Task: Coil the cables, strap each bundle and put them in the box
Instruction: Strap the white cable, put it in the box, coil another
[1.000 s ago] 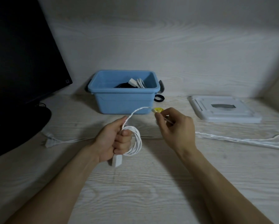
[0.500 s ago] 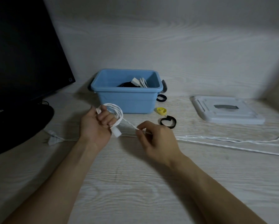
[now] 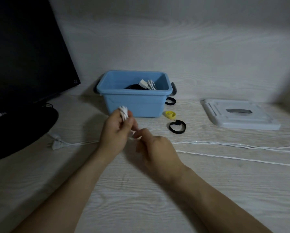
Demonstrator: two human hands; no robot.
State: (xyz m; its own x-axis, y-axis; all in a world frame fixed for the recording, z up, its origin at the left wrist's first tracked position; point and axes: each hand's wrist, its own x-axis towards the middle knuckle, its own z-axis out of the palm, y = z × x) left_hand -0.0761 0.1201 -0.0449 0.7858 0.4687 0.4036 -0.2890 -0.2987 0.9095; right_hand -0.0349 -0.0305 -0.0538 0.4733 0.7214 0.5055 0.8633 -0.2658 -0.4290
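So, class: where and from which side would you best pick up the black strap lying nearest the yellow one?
Pinch the black strap at its small tab at the top, coming from above: it lies flat as an open loop on the desk, and the tab sticks up.

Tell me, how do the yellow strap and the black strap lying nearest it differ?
The yellow strap is rolled into a small tight loop; the black strap forms a wider, open ring. The yellow strap lies closer to the blue box, the black strap further forward toward the white cable. Both lie loose on the table, touched by neither hand.
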